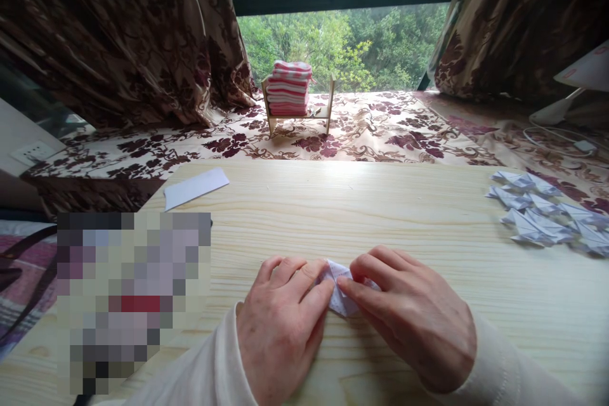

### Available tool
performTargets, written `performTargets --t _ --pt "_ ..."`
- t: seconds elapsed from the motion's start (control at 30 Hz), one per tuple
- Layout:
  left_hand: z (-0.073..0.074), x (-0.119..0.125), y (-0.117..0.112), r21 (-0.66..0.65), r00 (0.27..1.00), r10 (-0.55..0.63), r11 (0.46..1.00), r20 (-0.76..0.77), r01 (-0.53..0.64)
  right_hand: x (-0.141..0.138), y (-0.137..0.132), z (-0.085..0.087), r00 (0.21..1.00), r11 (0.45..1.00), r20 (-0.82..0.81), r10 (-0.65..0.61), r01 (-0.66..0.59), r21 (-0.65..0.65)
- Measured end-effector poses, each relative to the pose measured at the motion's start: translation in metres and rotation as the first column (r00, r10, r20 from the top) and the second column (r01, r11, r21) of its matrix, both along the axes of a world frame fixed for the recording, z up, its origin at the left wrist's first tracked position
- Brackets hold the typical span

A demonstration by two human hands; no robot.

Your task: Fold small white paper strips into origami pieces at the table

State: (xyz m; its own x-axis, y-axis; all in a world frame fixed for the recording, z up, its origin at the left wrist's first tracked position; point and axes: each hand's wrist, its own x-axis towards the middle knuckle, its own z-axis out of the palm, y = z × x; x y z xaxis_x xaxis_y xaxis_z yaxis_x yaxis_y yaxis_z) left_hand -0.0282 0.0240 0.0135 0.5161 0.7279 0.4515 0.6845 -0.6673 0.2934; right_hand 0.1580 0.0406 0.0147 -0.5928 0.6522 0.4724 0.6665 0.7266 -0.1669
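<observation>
A small folded piece of white paper (341,301) lies on the wooden table, near its front and between my two hands. My left hand (285,311) presses the paper's left side, thumb and fingers closed on it. From the right, my right hand (413,311) pinches the paper, its thumb and index fingertip on the upper part. Much of the paper is hidden under my fingers. Several folded white paper pieces (540,212), pointed in shape, sit in a cluster at the table's right edge.
A white paper strip (196,188) lies at the table's back left. A pixelated patch (133,304) covers something at left. Behind the table (304,203), a small wooden rack (328,108) holds folded pink-and-white cloths (288,92) on a flowered cover. A lamp (566,101) stands at far right.
</observation>
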Motion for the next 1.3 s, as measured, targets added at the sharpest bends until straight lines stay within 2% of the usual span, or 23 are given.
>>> performTargets --t 0.43,0.53,0.77,0.9,1.0,1.17,1.23,1.3 --pt "0.000 0.000 -0.001 0.011 1.000 0.003 1.000 -0.021 -0.003 0.002 0.000 0.009 0.994 0.998 0.101 0.028 -0.033 0.046" --pt "0.000 0.000 0.000 0.033 1.000 0.016 0.999 -0.018 -0.015 0.004 -0.002 0.006 0.989 0.997 0.142 0.052 -0.060 0.057" --pt "-0.006 0.000 0.000 0.095 0.999 0.031 0.995 -0.008 -0.030 0.006 -0.005 -0.001 0.990 0.995 0.136 0.020 -0.034 0.097" --pt "-0.009 0.000 0.001 0.115 0.999 0.014 0.993 0.037 -0.018 0.005 -0.004 -0.002 0.996 1.000 0.088 0.014 -0.016 0.022" --pt "-0.003 0.001 -0.001 0.080 0.999 0.034 0.996 0.003 -0.034 0.005 -0.002 -0.007 1.000 0.999 0.006 0.015 -0.014 -0.029" --pt "0.004 0.000 -0.013 0.052 0.995 0.076 0.996 -0.070 -0.073 0.002 -0.010 -0.013 0.999 0.993 -0.028 0.031 -0.034 -0.116" --pt "-0.002 -0.003 -0.023 0.078 0.991 0.109 0.992 -0.076 -0.103 -0.002 -0.019 -0.015 1.000 0.996 0.010 0.029 -0.028 -0.084" --pt "-0.011 -0.009 -0.036 0.148 0.987 0.144 0.980 -0.069 -0.133 -0.006 -0.032 -0.019 0.998 1.000 0.066 0.021 -0.022 0.014"
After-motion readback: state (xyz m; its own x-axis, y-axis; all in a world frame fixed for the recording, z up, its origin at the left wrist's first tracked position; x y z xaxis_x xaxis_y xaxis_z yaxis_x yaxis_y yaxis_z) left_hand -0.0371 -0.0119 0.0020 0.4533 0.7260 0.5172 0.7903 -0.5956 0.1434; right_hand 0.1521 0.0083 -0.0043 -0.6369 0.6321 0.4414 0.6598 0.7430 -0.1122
